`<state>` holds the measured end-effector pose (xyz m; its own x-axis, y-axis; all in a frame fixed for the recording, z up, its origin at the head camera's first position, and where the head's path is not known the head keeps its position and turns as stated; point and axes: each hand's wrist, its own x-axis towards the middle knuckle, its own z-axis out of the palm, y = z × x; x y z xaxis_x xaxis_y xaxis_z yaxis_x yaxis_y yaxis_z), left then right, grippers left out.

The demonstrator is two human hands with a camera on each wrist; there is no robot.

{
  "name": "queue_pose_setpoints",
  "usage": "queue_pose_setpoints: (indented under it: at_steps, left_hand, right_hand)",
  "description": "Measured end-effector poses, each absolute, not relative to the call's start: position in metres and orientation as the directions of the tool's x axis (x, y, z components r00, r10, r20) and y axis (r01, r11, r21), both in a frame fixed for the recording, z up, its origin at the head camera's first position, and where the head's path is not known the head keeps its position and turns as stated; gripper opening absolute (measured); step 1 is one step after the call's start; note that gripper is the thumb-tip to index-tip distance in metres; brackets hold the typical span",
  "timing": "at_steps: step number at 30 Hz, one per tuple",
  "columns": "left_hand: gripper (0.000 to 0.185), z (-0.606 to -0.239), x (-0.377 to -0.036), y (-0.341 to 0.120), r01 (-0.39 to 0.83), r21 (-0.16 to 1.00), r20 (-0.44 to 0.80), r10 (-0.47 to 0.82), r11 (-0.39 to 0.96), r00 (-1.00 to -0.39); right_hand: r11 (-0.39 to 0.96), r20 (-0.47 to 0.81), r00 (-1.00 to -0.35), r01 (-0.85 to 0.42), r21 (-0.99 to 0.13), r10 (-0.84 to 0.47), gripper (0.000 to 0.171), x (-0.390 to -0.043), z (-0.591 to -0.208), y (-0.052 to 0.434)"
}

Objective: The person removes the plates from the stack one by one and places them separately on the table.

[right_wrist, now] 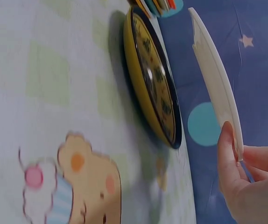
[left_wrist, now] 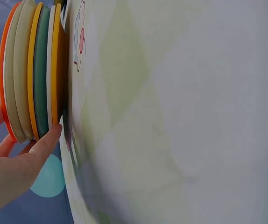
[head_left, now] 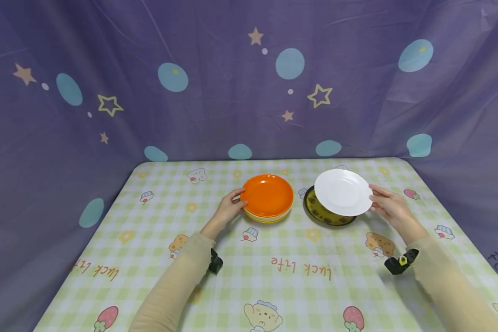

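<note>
Wears pale beige sleeves (head_left: 176, 281) at the near side, over a green-and-white checked tablecloth (head_left: 232, 295) printed with strawberries (head_left: 353, 316) and a bear (head_left: 263, 315), with a black device (head_left: 216, 263) on the left wrist and a matching one on the right. Further in, past upside-down red lettering (head_left: 300, 267), grips the left edge of a stack of plates (left_wrist: 39, 70) with the left hand (head_left: 227, 208) — with the digits parted by about the depth of the stack and bent round its side, from the orange rim down to the lowest plate. Runs, in the left wrist view, from orange on top through cream, yellow, green and white to yellow next to the cloth. To the right, pinches the rim of a white plate (head_left: 343, 192) with the right hand (head_left: 392, 212), with thumb and fingers parted only by the thickness of the rim. Holds it tilted in the air over a patterned plate (head_left: 317, 210), clear of it in the right wrist view and covering much of it in the head view. Shows there a yellow dish with a dark rim and dark motifs, lying on the cloth just beside the stack, not touching. Farthest off, ends in a purple curtain (head_left: 216, 124) printed with stars (head_left: 319, 96) and blue ovals (head_left: 290, 63).
</note>
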<state>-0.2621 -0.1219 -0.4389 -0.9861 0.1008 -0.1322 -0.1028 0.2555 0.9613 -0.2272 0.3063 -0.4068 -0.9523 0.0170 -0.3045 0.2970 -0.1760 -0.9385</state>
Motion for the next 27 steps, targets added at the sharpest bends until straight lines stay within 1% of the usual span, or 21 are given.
queue_pose_setpoints:
  at_steps: [3,8,11,19,25,27]
  left_hand:
    - [0.044,-0.44,-0.263,-0.122,-0.106,0.963,-0.133,0.094,0.248,-0.987]
    - [0.044,-0.44,-0.262,-0.122,-0.112,0.959,-0.135,0.074,0.26,-0.988]
    - [0.044,-0.439,-0.262,-0.122,-0.118,0.958,-0.141,0.071,0.261,-0.987]
    - [0.044,-0.436,-0.261,-0.123,-0.114,0.956,-0.139,0.076,0.269,-0.987]
    - [0.045,-0.435,-0.261,-0.122,-0.091,0.958,-0.117,0.081,0.273,-0.99]
    - [0.046,-0.435,-0.262,-0.122,-0.082,0.957,-0.109,0.082,0.279,-0.991]
  right_hand:
    - [-0.204,-0.287,-0.958,0.28,-0.938,0.005,0.059,-0.225,-0.408,0.315]
    - [-0.237,-0.264,-0.964,0.258,-0.936,-0.008,0.039,-0.223,-0.411,0.33]
    - [-0.243,-0.253,-0.967,0.249,-0.938,-0.012,0.033,-0.222,-0.413,0.338]
    - [-0.27,-0.261,-0.965,0.247,-0.931,0.018,0.036,-0.224,-0.416,0.359]
    - [-0.282,-0.224,-0.974,0.218,-0.934,-0.012,0.032,-0.221,-0.426,0.382]
    - [-0.249,-0.213,-0.977,0.214,-0.945,-0.03,0.032,-0.22,-0.432,0.393]
